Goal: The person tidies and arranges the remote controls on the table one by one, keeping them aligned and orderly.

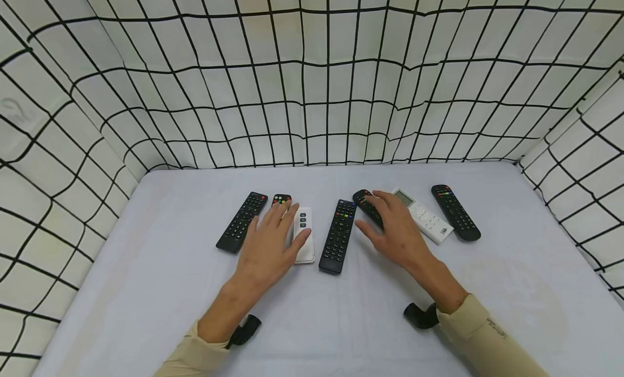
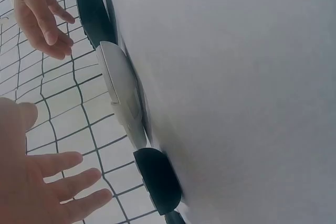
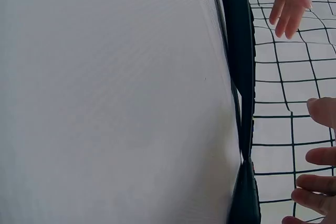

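Six remote controls lie in a row across the middle of the table [image 1: 146,312]; both hands work over them.

Near zone: the left hand [image 1: 273,241] sits at 11 o'clock from the viewer, fingers straight and spread, lying flat over a small white remote [image 1: 305,241] and a short black remote [image 1: 281,199] whose top end shows beyond the fingertips. It clamps nothing. The right hand [image 1: 395,228], at 1 o'clock, fingers extended and slightly spread, rests on a black remote [image 1: 366,206] angled beneath it; no curl round the body is visible.

Between the hands lies a long black remote [image 1: 338,235], untouched.

Far zone: at 10 o'clock a black remote [image 1: 242,221]; at 2 o'clock a white remote [image 1: 423,215] and another black one [image 1: 455,212].

Handling judgement: these units are likely light, rigid plastic with smooth, somewhat slippery shells. Take hold across the long side edges near mid-length, thumb opposing fingers, clear of the keypad.
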The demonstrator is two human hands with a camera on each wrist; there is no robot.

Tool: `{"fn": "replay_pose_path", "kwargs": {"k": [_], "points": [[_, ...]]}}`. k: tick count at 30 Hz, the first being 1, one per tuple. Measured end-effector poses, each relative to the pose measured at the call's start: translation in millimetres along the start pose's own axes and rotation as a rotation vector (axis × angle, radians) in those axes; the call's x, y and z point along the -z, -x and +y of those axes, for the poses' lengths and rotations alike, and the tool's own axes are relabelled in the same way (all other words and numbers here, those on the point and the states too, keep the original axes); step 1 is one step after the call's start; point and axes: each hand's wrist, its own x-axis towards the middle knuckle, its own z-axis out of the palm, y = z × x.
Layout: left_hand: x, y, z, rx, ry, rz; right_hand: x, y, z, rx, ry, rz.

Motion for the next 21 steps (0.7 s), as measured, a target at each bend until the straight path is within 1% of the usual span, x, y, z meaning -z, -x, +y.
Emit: {"fn": "replay_pose_path", "kwargs": {"k": [6, 14, 19, 21], "points": [[1.6, 0.6, -4.1, -0.002, 0.061, 0.061, -0.8, -3.1, -0.3, 0.000, -0.036, -0.016], [2.1, 6.8, -13.1, 0.022, 0.105, 0.065, -6.2, -3.7, -3.3, 0.013, -0.090, -0.013], [1.8, 8.4, -17.3, 0.020, 0.119, 0.090, -7.6, -6.8, -5.8, 0.041, -0.125, -0.017], [1.7, 9.5, -18.1, 0.027, 0.128, 0.094, -9.0, -7.2, -6.5, 0.038, -0.125, -0.024]]}}
